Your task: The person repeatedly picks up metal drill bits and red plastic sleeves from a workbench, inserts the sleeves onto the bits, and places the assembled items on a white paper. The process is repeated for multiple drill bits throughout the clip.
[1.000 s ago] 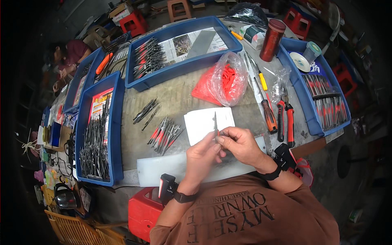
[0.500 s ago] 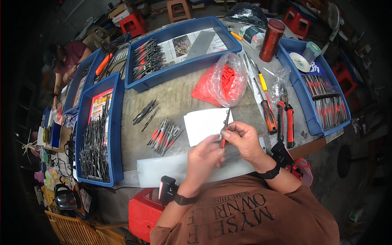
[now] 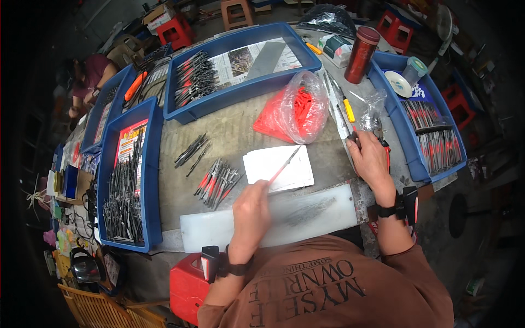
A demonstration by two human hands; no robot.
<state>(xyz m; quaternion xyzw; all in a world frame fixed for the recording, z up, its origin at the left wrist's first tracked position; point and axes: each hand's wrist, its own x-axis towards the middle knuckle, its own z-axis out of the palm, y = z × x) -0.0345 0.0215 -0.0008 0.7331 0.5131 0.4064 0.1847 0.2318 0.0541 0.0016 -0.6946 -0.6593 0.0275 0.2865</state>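
Note:
My left hand (image 3: 251,213) is closed around the end of a slim dark metal piece with a red part (image 3: 285,166). The piece points up and to the right over a stack of white paper (image 3: 292,170). On the right, my right hand (image 3: 371,159) has its fingers closed on the dark handle of a screwdriver (image 3: 353,136), most of which is hidden. Red-and-black-handled pliers (image 3: 388,153) lie partly behind this hand. Left of the paper is a small pile of red-and-black slim pieces (image 3: 217,183), with several plain dark pieces (image 3: 191,150) beyond it.
Blue trays (image 3: 159,180) of slim pieces stand left, at the back (image 3: 240,90) and right (image 3: 394,117). A clear bag of red sleeves (image 3: 302,109) sits mid-table near a red flask (image 3: 362,57) and a yellow-handled screwdriver (image 3: 349,109). A whitish plate (image 3: 219,227) lies along the near edge. Another person (image 3: 90,82) sits far left.
My hands have moved apart. The slim piece has passed into my left hand, which has shifted left and down. My right hand has gone right and closed on the screwdriver's handle.

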